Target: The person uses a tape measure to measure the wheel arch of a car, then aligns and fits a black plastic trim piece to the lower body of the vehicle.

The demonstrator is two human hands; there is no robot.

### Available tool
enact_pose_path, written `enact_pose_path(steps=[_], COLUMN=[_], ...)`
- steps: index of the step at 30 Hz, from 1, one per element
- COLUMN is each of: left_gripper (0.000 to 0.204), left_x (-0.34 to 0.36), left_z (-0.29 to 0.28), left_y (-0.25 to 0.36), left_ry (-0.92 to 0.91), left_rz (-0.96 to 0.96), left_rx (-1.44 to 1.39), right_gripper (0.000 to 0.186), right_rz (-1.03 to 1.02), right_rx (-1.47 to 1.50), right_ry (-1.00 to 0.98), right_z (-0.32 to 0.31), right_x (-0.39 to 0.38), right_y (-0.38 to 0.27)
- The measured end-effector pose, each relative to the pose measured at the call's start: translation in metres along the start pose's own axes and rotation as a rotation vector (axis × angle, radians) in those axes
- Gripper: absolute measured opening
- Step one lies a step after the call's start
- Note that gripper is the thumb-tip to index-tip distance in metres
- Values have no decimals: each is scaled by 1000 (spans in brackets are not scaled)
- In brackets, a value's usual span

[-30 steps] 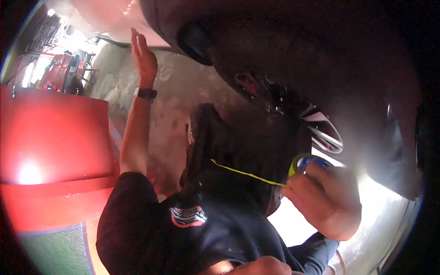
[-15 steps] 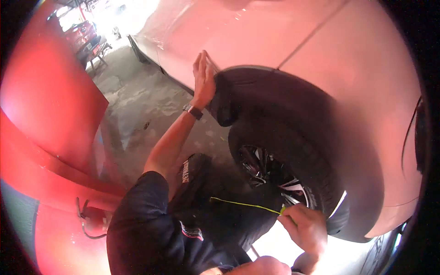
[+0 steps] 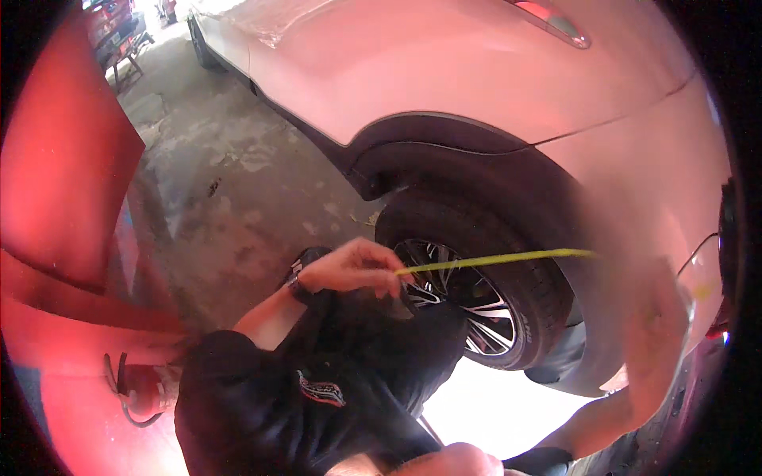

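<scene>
A thin yellow measuring tape (image 3: 496, 259) stretches nearly straight across in front of the wheel (image 3: 488, 321) of a pale car. My left hand (image 3: 357, 268) pinches its near end between thumb and fingers, beside the tyre. At the other end, the tape runs up to my right hand (image 3: 652, 305), held high by the rear bodywork. That hand is smeared by motion. Its single fingers and the tape's case do not show clearly, but the taut tape leads into it. Above the tyre curves the dark wheel-arch trim (image 3: 444, 127).
A red panel (image 3: 63, 159) stands close on my left, with a red fire extinguisher (image 3: 143, 393) and its black hose below it. Stained concrete floor (image 3: 238, 182) lies between panel and car. My bent legs are under my arms.
My left hand has left the car's side, come down and taken the tape's loose end. My right hand has risen to the right, and the tape is drawn out longer.
</scene>
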State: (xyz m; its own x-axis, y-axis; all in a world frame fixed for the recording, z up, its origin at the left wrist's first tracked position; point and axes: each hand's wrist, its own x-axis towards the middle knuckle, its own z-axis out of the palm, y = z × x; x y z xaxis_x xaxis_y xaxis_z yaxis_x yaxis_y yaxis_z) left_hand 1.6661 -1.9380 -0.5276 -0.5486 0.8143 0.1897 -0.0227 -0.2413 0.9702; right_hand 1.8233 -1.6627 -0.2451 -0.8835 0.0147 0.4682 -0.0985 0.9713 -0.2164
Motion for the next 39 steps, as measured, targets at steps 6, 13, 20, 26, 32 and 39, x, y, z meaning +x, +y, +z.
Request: enact_pose_path(steps=[6, 13, 20, 26, 32, 39], left_gripper=[28, 22, 16, 11, 11, 10], left_x=[18, 106, 141, 160, 163, 152], left_z=[-56, -148, -180, -161, -179, -171], left_y=[22, 70, 88, 83, 73, 90], left_ry=[592, 736, 1109, 1216, 1187, 1190], left_rz=[252, 703, 891, 756, 999, 830], left_rx=[-15, 185, 599, 662, 727, 688], right_gripper=[16, 19, 22, 22, 21, 20], right_rz=[126, -107, -236, -225, -207, -206], right_rx=[-43, -130, -150, -254, -344, -488], right_ry=[71, 79, 92, 109, 167, 192], right_z=[-21, -40, -32, -45, -14, -6], right_x=[45, 118, 181, 185, 186, 183], right_y=[6, -14, -2, 2, 17, -5])
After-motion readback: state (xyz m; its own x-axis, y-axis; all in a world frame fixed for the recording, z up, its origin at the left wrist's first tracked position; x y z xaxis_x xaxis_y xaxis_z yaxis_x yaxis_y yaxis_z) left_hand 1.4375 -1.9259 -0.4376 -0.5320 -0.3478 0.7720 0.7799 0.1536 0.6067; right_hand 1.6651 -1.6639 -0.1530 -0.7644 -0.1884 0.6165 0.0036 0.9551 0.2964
